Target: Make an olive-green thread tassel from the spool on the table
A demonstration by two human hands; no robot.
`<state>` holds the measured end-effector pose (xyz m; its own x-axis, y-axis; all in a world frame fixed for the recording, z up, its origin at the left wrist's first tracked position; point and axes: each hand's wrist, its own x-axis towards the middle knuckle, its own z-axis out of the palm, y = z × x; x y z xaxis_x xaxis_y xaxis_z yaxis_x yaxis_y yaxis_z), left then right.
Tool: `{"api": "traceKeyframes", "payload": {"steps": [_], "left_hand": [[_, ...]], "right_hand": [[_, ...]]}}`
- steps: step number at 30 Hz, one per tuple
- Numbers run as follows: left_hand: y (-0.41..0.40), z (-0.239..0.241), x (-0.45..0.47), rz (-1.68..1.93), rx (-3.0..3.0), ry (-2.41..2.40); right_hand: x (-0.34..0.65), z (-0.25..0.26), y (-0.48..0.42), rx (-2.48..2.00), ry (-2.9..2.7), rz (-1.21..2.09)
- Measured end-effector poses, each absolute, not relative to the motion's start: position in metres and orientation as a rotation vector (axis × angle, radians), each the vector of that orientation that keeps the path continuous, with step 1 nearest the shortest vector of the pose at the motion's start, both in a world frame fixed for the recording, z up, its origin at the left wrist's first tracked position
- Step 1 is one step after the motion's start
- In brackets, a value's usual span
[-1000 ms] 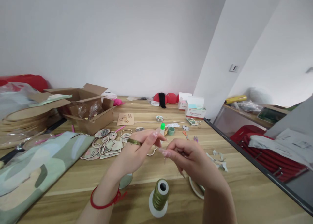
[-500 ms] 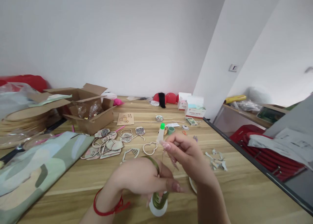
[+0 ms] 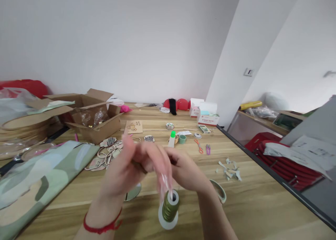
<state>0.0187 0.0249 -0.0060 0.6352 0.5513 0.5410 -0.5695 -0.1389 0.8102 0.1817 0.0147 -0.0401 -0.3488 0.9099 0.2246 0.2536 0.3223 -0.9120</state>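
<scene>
A spool of shiny olive-green cord (image 3: 169,210) stands on the table close in front of me, white flange at its foot. My left hand (image 3: 147,163) hovers over it, thumb up and fingers bent downward, blurred by motion; its fingertips overlap the spool's top, and I cannot tell whether they touch. A sliver of green shows at the left palm. My right hand (image 3: 186,170) meets the left from the right side, with its fingertips hidden behind it. Under the left hand a round green disc (image 3: 133,192) partly shows. Beside my right forearm lies a pale green ring (image 3: 220,191).
Wooden cutouts (image 3: 105,156) lie at left beside a patterned cloth (image 3: 47,187) and an open cardboard box (image 3: 97,124). Further back are a green-capped glue bottle (image 3: 172,140), green tape (image 3: 182,139), orange scissors (image 3: 198,146) and purple snips (image 3: 208,149). Torn scraps (image 3: 231,170) lie right.
My left hand has turned and lifted, fingers now pointing down over the spool. My right hand has moved left and lower, behind the left. The spool, scissors and ring show more fully.
</scene>
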Motion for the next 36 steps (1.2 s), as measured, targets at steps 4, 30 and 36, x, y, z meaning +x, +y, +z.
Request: {"api": "traceKeyframes", "payload": {"steps": [4, 30, 36], "left_hand": [[0.046, -0.007, 0.004, 1.34, 1.413, 0.294], [0.045, 0.004, -0.002, 1.242, 0.466, -0.139], [0.045, 0.009, -0.012, 1.426, 0.46, -0.109]], "right_hand": [[0.183, -0.04, 0.012, -1.036, -1.825, 1.143], [0.211, -0.037, 0.015, -1.29, -1.842, 0.754], [0.218, -0.034, 0.011, -1.322, -1.842, 0.756]]}}
